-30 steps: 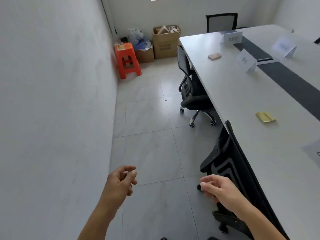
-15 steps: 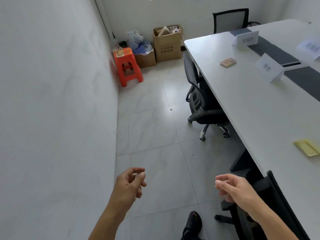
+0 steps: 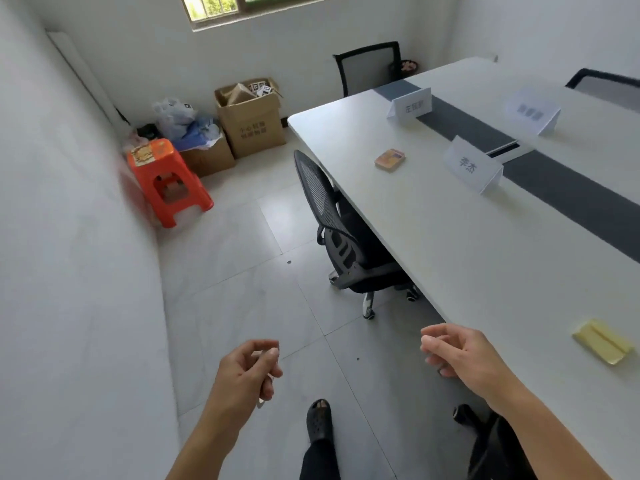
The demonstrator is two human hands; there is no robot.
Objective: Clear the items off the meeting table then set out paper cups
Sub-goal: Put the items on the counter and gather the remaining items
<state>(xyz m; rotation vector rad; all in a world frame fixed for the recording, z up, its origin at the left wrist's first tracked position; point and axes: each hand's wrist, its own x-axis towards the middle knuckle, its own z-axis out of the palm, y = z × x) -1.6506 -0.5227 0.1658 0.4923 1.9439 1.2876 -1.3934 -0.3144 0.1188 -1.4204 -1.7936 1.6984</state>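
Yellow pad lies flat on the counter, near and to the right of the right grip, its long axis running roughly left to right. The left grip is well apart, over the floor. Both grips are loosely curled and hold nothing.

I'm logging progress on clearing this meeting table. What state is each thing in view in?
Left hand, loosely curled, empty.
Right hand, loosely curled, empty.
Flat yellow packet, lying on the white meeting table, untouched.
Small orange-brown card pack, lying flat on the table.
White folded paper name cards, three standing upright.
Black mesh office chair, tucked under the table.
Brown cardboard box, top open.
Orange plastic stool, standing upright.
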